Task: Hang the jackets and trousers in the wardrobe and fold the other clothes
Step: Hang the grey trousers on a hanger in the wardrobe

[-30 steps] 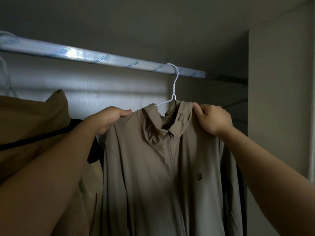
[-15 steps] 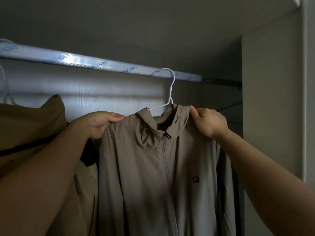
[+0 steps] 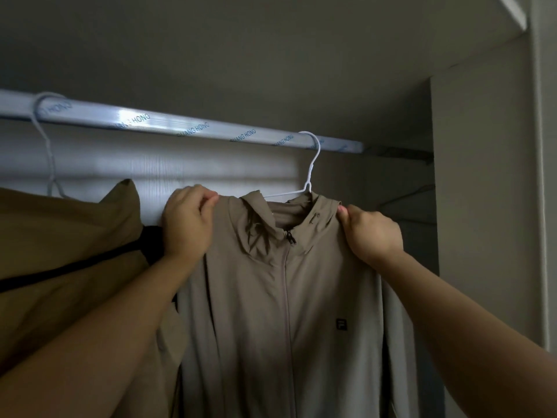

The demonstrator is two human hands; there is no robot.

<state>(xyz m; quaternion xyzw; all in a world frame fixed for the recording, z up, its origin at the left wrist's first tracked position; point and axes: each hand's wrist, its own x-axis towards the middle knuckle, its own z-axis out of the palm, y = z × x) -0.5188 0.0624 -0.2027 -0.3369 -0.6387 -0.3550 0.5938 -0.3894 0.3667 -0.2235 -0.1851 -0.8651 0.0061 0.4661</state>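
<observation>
A taupe jacket (image 3: 286, 312) hung inside the wardrobe (image 3: 482, 191) on a white wire hanger (image 3: 310, 176), whose hook sat over the rail (image 3: 180, 128) near the rail's right end. The jacket faced the camera, its zip (image 3: 290, 237) closed up to the collar, its hood (image 3: 259, 224) slumped forward at the neck and a small dark logo (image 3: 341, 324) on the chest. Both hands were on its shoulders. The left hand (image 3: 187, 224) gripped the shoulder on the camera's left, fingers curled over the top edge of the cloth. The right hand (image 3: 372, 233) grasped the other shoulder just beside the hood, pinching the fabric with its knuckles toward the camera. Both bare forearms reached up from the lower corners of the view. Just left of the jacket, behind the left wrist, hung a brown coat (image 3: 66, 251) with a black band across it, on a second hanger (image 3: 49, 152) hooked over the same rail near the left edge. The rail was wrapped in clear film printed with blue lettering. A pale back panel (image 3: 120, 167) caught the light below the rail, while the corner to the jacket's right was too dim to make out.
</observation>
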